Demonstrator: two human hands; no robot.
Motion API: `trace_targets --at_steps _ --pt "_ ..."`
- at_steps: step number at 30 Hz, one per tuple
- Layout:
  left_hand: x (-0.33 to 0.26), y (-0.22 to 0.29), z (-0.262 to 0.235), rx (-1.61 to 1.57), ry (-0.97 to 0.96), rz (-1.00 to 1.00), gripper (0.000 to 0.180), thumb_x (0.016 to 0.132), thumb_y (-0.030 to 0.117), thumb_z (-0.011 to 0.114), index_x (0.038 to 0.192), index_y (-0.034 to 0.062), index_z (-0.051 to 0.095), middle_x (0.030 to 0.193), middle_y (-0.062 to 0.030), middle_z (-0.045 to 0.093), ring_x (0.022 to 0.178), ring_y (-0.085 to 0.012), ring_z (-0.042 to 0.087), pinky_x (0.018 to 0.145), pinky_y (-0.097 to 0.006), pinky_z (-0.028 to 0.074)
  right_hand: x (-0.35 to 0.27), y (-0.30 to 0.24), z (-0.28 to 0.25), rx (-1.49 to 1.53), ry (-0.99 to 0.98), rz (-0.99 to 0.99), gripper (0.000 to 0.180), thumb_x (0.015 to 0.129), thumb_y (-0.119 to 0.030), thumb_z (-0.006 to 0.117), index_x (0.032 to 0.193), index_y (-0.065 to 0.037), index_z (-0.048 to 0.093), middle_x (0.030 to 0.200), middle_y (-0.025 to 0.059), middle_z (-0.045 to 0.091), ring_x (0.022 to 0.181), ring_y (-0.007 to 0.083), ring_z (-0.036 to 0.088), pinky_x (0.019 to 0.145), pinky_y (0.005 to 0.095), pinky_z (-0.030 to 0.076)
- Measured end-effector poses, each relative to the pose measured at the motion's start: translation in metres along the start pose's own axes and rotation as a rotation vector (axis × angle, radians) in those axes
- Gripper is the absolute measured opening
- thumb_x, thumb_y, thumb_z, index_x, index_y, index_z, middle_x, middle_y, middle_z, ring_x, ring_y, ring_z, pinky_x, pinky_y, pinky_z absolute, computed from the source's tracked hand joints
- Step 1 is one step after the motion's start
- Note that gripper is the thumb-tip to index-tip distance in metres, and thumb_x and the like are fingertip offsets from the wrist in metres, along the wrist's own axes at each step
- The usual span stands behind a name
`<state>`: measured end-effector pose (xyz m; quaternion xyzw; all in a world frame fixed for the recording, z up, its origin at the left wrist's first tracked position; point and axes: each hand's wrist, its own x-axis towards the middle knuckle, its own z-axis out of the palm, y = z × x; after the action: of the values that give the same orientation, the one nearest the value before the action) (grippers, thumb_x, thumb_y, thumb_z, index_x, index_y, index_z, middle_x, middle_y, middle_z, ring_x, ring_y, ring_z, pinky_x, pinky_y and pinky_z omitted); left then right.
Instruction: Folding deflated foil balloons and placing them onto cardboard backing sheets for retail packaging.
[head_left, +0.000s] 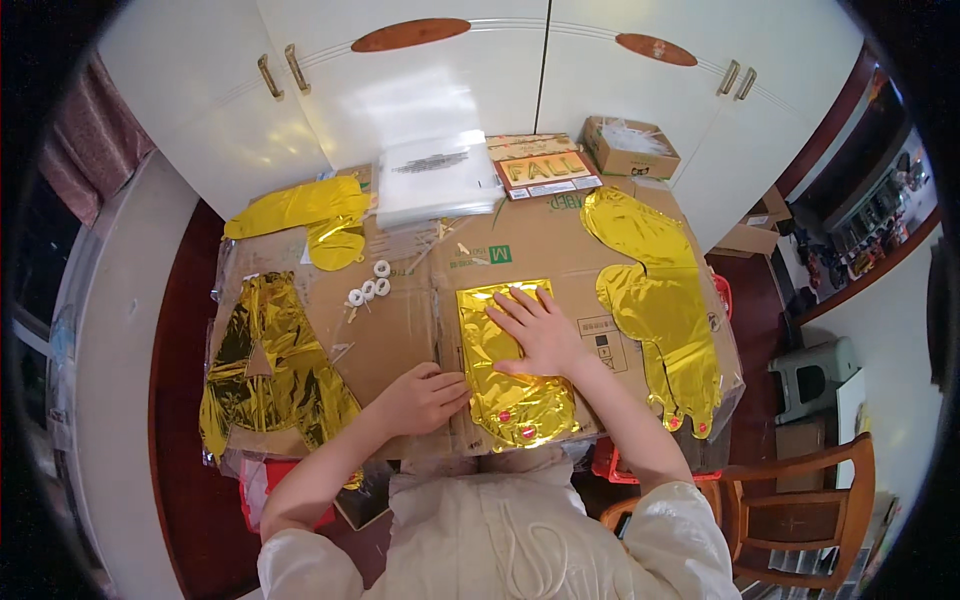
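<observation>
A gold foil balloon (490,345), folded into a flat rectangle with a rounded near end, lies on the cardboard in front of me. My right hand (540,335) rests flat on its upper part, fingers spread. Against the balloon's left edge is my left hand (425,398), its fingers curled together; whatever may be between them is hidden. Two small red marks show on the balloon's near end. Further gold foil balloons lie flat: a large curved one (665,300) at the right, one with dark reflections (270,350) at the left and another (310,212) at the far left.
Cardboard sheets (400,335) cover the table. Several small white rolls (368,288) lie left of centre. Along the back are a stack of clear plastic bags (435,185), a flat printed package (547,172) and a cardboard box (630,150). A wooden chair (850,510) stands at the near right.
</observation>
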<state>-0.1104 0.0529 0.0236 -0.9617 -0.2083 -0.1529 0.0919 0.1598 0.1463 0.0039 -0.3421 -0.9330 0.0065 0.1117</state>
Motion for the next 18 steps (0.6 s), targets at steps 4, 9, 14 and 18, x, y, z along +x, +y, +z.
trace_targets --at_steps 4,9,14,18 --pt "-0.005 0.013 -0.005 -0.131 -0.056 -0.094 0.042 0.074 0.018 0.068 0.115 0.0095 0.068 0.122 -0.0041 0.064 0.118 -0.0174 0.058 0.095 -0.038 0.045 0.0 0.0 0.001 -0.002 -0.003 0.0 0.09 0.079 -0.07 0.056 0.148 -0.015 0.039 0.154 0.0103 0.037 0.143 0.0313 0.033 0.116 0.0566 0.022" --pt "-0.006 0.028 -0.004 -0.233 -0.069 -0.203 0.044 0.077 0.02 0.069 0.12 0.0099 0.066 0.126 -0.005 0.062 0.123 -0.0196 0.055 0.1 -0.041 0.043 0.001 -0.001 0.0 0.003 -0.009 0.001 0.09 0.079 -0.07 0.056 0.149 -0.015 0.039 0.154 0.0102 0.037 0.143 0.0311 0.033 0.116 0.0566 0.023" --pt "-0.008 0.027 -0.001 -0.254 -0.091 -0.148 0.039 0.08 0.019 0.065 0.117 0.0089 0.065 0.125 -0.0053 0.063 0.121 -0.0191 0.057 0.097 -0.04 0.045 0.0 0.0 0.001 0.002 -0.003 -0.004 0.09 0.079 -0.069 0.057 0.149 -0.015 0.038 0.153 0.0103 0.038 0.142 0.0313 0.033 0.116 0.0564 0.022" --pt "-0.004 0.003 -0.004 -0.032 -0.06 -0.05 0.033 0.083 0.017 0.06 0.114 0.0078 0.065 0.117 -0.0057 0.065 0.112 -0.0185 0.06 0.09 -0.036 0.048 -0.001 -0.001 0.0 0.0 -0.002 -0.01 0.09 0.079 -0.068 0.058 0.149 -0.015 0.038 0.153 0.0106 0.038 0.142 0.0315 0.033 0.116 0.0564 0.022"
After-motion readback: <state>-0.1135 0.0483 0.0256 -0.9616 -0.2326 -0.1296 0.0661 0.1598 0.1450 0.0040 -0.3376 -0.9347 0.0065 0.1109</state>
